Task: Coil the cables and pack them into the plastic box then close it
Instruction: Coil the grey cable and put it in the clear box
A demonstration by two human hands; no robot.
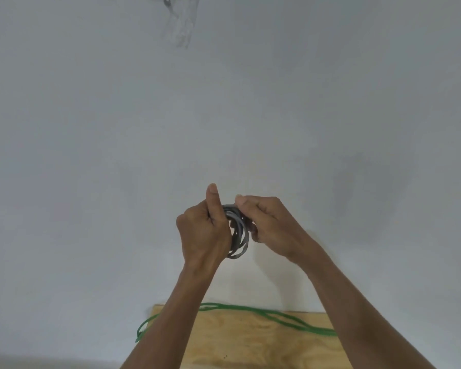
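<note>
A grey cable [238,235] is wound into a small coil and held up in front of a pale wall. My left hand [205,230] grips the coil's left side with its thumb pointing up. On the coil's upper right side my right hand [266,225] pinches the strands with closed fingers. A green cable [272,315] lies loose across the far edge of the wooden table [245,342], and one loop of it hangs off the table's left edge. No plastic box is in view.
A pale grey wall [224,115] fills most of the view behind the table. A faint transparent shape [181,25] hangs at the top of the wall.
</note>
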